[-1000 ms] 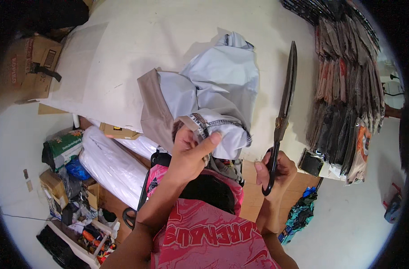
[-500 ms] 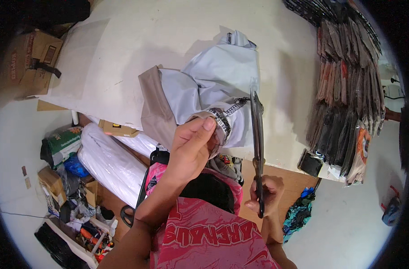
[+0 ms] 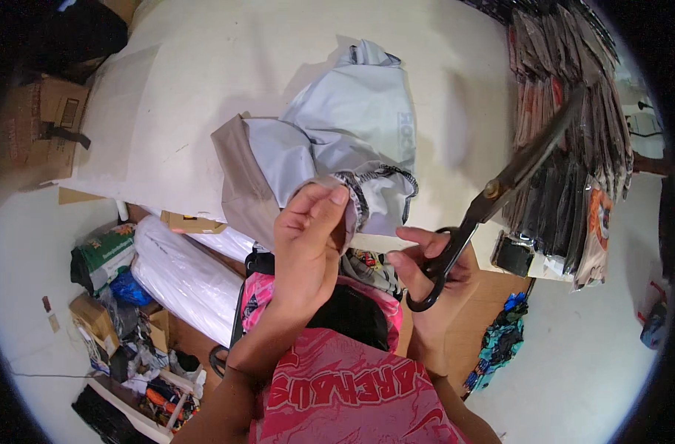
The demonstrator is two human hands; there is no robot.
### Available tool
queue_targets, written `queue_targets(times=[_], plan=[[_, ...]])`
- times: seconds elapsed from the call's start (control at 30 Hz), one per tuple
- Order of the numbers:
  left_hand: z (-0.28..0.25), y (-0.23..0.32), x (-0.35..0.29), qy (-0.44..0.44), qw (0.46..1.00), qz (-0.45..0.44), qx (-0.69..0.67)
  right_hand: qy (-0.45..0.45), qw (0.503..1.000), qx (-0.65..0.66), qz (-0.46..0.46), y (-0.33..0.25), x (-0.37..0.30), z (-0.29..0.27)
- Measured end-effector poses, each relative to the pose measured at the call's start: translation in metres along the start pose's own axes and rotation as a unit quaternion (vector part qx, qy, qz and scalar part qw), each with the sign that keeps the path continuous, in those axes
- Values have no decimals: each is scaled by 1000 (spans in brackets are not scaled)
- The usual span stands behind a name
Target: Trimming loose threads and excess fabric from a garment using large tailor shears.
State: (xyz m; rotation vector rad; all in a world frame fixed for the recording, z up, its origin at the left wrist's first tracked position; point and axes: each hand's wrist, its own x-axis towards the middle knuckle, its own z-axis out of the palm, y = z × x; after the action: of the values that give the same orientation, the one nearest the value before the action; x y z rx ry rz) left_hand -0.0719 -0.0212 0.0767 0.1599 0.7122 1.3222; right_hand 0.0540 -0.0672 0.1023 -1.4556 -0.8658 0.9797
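My left hand (image 3: 308, 251) pinches the seamed edge of a light grey garment (image 3: 352, 103) between thumb and fingers. The cloth lies bunched on the white table, with a brown-grey panel (image 3: 245, 159) on its left side and dark overlock stitching along the held edge. Right of the garment, my right hand (image 3: 445, 277) has a pair of large dark scissors (image 3: 491, 190) by the handle loops. Their blades look closed together and point up to the right, apart from the cloth. The thumb and a fingertip of that hand reach out toward the garment.
Stacks of bagged dark garments (image 3: 556, 155) line the table's right side. Cardboard boxes (image 3: 56, 122) stand at the far left. Below the table are white plastic-wrapped rolls (image 3: 186, 277), a cluttered bin (image 3: 160, 399) and a blue-black cloth heap (image 3: 499, 340).
The scissors have swung from upright beside the cloth to slanting up and right, away from it. My right hand has moved up closer to the garment, while my left keeps its pinch.
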Motion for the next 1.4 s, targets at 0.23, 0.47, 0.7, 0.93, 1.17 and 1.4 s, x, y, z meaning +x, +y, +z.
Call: queue_targets(times=[0.23,0.47,0.7,0.93,1.17,1.4], plan=[[3,-13,-12,-2,999,13,47,5,998,35,-45,3,13,19],[1,-7,-6,-23,999,7,39,13,998,13,-61,18,8,3],[0,-11,-5,-29,999,-16,15,56,996,68,2,5,7,-2],[12,-15,-11,-16,999,-39,21,43,998,38,-23,9,7,8],[2,-19,-12,-61,985,6,161,40,997,29,-60,20,14,10],[-4,-18,-7,-66,984,17,163,29,997,5,-78,22,14,6]])
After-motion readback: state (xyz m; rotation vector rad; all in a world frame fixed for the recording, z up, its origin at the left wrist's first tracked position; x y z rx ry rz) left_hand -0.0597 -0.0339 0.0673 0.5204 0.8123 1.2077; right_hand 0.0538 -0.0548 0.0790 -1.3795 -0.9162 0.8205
